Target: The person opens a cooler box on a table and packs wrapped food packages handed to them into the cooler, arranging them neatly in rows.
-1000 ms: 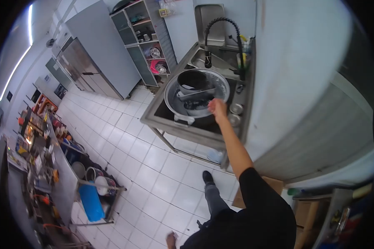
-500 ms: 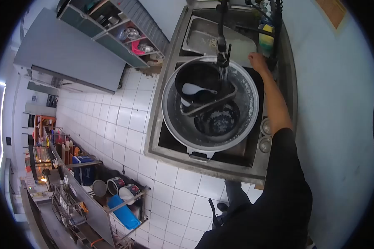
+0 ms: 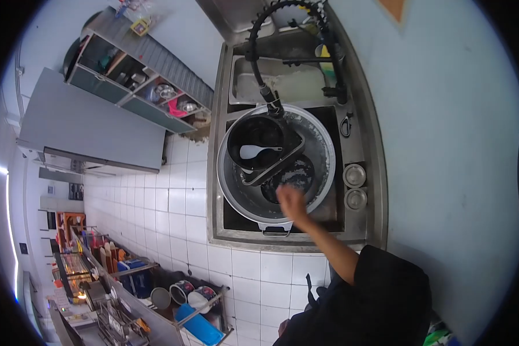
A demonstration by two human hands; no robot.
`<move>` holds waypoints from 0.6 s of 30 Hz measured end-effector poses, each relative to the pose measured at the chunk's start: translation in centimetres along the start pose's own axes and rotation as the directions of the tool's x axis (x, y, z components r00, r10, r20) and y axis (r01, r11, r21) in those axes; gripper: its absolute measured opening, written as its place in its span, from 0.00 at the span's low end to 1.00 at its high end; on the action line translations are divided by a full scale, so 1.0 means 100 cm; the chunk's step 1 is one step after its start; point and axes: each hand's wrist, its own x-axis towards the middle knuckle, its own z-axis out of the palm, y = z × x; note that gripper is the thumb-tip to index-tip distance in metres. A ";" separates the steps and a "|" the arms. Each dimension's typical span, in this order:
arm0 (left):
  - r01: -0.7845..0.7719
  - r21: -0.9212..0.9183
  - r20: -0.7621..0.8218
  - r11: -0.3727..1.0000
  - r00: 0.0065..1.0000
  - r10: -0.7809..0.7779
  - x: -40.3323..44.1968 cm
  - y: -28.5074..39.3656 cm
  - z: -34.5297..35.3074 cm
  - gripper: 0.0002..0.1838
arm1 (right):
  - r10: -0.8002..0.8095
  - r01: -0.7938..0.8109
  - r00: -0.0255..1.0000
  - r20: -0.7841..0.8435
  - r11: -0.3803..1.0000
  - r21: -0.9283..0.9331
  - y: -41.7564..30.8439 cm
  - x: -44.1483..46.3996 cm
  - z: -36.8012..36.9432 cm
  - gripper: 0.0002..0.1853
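Well, black bowl [image 3: 303, 173]: in big pot [image 3: 324, 179], near part; prob stiff, lightish, slick when wet; best hold = rim
R hand [image 3: 292, 203]: over bowl, fingers look curled, blurry, contact can't tell
L hand [image 3: 282, 327]: mostly hidden, well short of pot, can't tell state
Tray [image 3: 274, 164]: slanted across pot, edge close beside bowl
Faucet [image 3: 274, 107]: hangs over pot's far rim
Pot R side: most open room

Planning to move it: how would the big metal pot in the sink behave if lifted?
The big metal pot would probably feel heavy, since a black pot sits inside. The metal rim suggests stiffness; the wet-looking inner wall may be slippery.
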 end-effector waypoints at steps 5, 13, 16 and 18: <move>-0.453 0.239 -0.077 0.859 0.873 0.482 0.018 -0.029 0.011 0.21 | 0.226 -0.038 0.599 0.768 0.966 -0.255 -0.018 -0.159 -0.005 0.11; -0.163 -0.244 0.096 0.956 0.977 0.191 0.013 -0.091 0.071 0.17 | 0.495 -0.112 0.699 0.517 0.789 -0.604 0.104 -0.372 -0.245 0.12; -0.047 -0.193 0.246 0.980 0.965 0.094 0.006 -0.118 0.070 0.17 | 0.726 -0.573 0.678 0.112 0.618 -0.539 0.157 -0.497 -0.419 0.18; -0.047 -0.113 0.340 0.993 0.937 0.083 0.020 -0.120 0.059 0.16 | 0.663 0.015 0.742 0.100 0.133 -0.991 0.195 -0.616 -0.521 0.21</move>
